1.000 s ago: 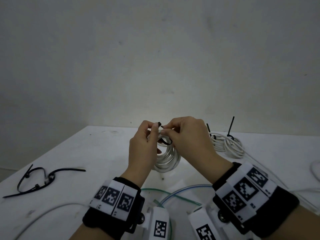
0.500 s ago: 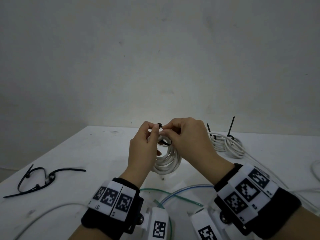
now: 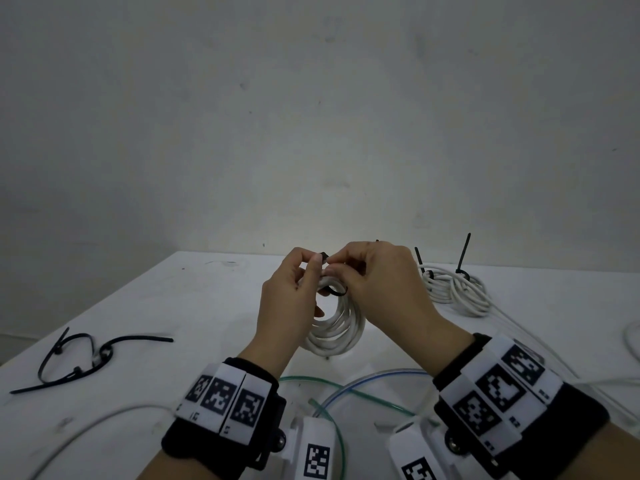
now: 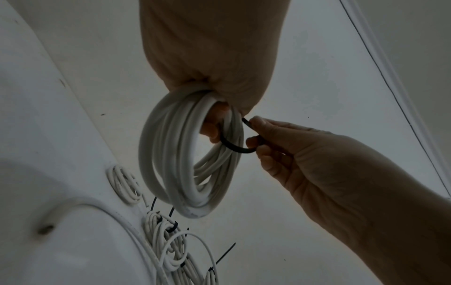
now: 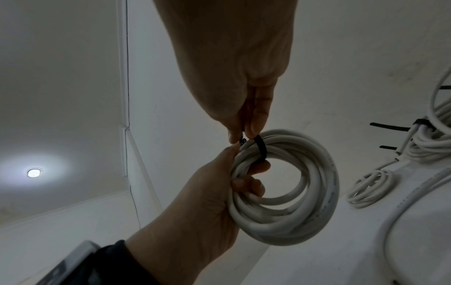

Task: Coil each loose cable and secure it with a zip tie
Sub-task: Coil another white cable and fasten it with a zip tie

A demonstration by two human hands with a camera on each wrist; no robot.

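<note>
A white cable coil [image 3: 341,329] hangs upright above the table between my two hands. My left hand [image 3: 317,268] grips its top, with fingers curled through the ring [image 5: 247,186], and its thumb and forefinger meet at the head of the black zip tie [image 3: 323,255]. The zip tie [image 5: 260,148] loops loosely around the strands at the top of the coil [image 4: 185,164]. My right hand [image 3: 332,265] pinches the tie's strap right beside the head [image 4: 246,122]. The tie's loop [image 4: 235,147] stands slack off the cable.
Two white coils [image 3: 453,289] with upright zip-tie tails lie at the back right of the white table [image 3: 173,306]. Several loose black zip ties [image 3: 86,355] lie at the left. Green and blue tubes [image 3: 329,386] and a loose white cable [image 3: 86,427] run along the near edge.
Both hands stay at the top of the coil. The right fingertips have shifted slightly at the tie's head; the coil hangs as before.
</note>
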